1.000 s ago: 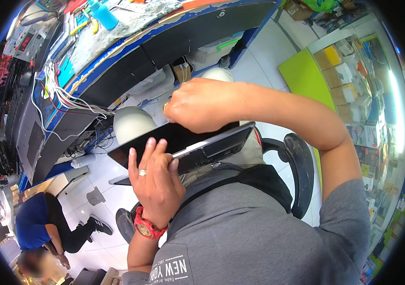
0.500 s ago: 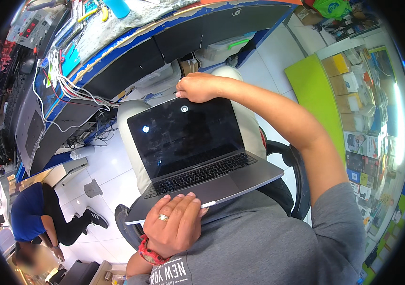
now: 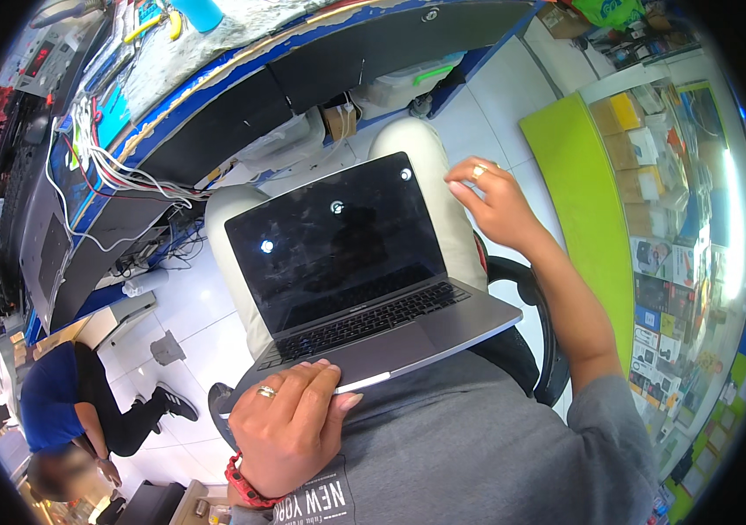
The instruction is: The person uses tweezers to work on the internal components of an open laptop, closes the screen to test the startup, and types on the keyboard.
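Note:
An opened grey laptop lies across my lap, its dark screen tilted back and showing a few bright light reflections. My left hand holds the front left edge of the laptop, fingers on top of the palm rest and the thumb along the edge. It wears a ring and a red wrist strap. To the right of the screen, my right hand is in the air, apart from the laptop. Its fingers are loosely bent, the thumb stands off from them, and nothing is between them.
A workbench with tools and white cables stands ahead and to the left. A lime-green panel and a glass cabinet of boxed goods are on the right. A person in a blue shirt crouches at lower left.
My right hand has let go of the screen's top edge and moved right and down. My left hand has shifted slightly left along the laptop's front edge.

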Demonstrator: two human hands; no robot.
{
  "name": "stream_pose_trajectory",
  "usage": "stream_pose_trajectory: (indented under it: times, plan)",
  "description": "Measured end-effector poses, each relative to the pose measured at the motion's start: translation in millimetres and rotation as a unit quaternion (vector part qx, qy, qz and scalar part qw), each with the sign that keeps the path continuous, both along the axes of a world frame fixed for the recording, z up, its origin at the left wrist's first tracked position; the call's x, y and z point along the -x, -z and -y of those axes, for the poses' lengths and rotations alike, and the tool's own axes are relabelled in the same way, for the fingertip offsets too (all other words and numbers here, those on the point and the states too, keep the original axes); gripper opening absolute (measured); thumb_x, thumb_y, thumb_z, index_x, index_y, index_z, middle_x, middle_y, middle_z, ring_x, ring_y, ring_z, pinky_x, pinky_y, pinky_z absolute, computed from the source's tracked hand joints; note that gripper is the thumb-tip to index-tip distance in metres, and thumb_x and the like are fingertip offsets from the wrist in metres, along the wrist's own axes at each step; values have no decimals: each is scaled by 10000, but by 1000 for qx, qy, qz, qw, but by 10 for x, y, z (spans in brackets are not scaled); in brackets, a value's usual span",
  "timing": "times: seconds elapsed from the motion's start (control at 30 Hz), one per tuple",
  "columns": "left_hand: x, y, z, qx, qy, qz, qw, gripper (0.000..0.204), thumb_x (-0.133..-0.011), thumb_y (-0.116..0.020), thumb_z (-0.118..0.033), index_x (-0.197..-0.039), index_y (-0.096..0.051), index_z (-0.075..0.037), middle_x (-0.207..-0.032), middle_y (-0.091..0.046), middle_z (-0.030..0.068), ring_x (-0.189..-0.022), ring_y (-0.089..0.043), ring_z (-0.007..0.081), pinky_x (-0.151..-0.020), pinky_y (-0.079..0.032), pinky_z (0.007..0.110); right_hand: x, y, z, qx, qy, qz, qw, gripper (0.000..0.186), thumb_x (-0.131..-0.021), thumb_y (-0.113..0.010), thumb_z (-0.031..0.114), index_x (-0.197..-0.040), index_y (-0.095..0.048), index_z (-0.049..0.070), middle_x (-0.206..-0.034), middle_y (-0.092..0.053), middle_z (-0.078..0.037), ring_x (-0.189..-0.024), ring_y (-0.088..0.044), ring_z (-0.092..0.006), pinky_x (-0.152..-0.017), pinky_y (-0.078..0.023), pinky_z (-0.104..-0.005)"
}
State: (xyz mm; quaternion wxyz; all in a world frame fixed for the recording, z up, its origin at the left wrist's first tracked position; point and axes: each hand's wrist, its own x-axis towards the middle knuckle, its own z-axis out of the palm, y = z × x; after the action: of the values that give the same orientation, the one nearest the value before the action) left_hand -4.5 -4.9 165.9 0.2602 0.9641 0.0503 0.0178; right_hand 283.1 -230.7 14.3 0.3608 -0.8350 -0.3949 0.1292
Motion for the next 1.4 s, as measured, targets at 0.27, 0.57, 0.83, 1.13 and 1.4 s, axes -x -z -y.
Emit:
stream_pose_trajectory:
  times: [0.27,0.57,0.83,1.13,1.4]
  plan:
    - [-22,8,-85,129,-16,29,991,198,-831,-840,-121,-1001,-768,-48,-960,-783,93,-875,-783,239,-810,-621,365,678,-990,168,-163,-220,-225,935,202,-966,-764,199,-1072,-761,27,-1082,-751,-138,-1010,-739,-300,-882,-576,-391]
    - [71,-864,100,596,-202,339,699,181,-936,-665,-258,-844,-662,-103,-789,-628,72,-702,-627,172,-811,-579,486,796,-982,159,-139,-189,-198,952,142,-882,-806,100,-986,-762,15,-981,-751,-114,-870,-732,-261,-756,-572,-357]
    - [130,-763,4,610,-162,346,695,178,-945,-672,-244,-830,-643,-111,-759,-612,66,-685,-629,181,-826,-566,527,824,-1003,120,-142,-187,-204,950,160,-882,-805,117,-978,-757,-1,-982,-750,-136,-857,-731,-256,-736,-573,-352]
    - [251,-667,-113,582,-152,360,713,185,-954,-679,-227,-815,-621,-119,-726,-594,59,-667,-630,192,-842,-551,573,782,-941,169,-150,-195,-225,943,218,-869,-826,115,-1034,-743,0,-1016,-747,-157,-887,-738,-274,-776,-577,-363]
    - [386,-298,-579,287,41,297,910,201,-963,-685,-212,-802,-601,-127,-696,-577,53,-650,-631,201,-857,-538,614,625,-348,389,-8,-179,-192,965,308,-825,-789,87,-1117,-730,10,-1110,-746,-142,-1053,-712,-331,-948,-545,-407]
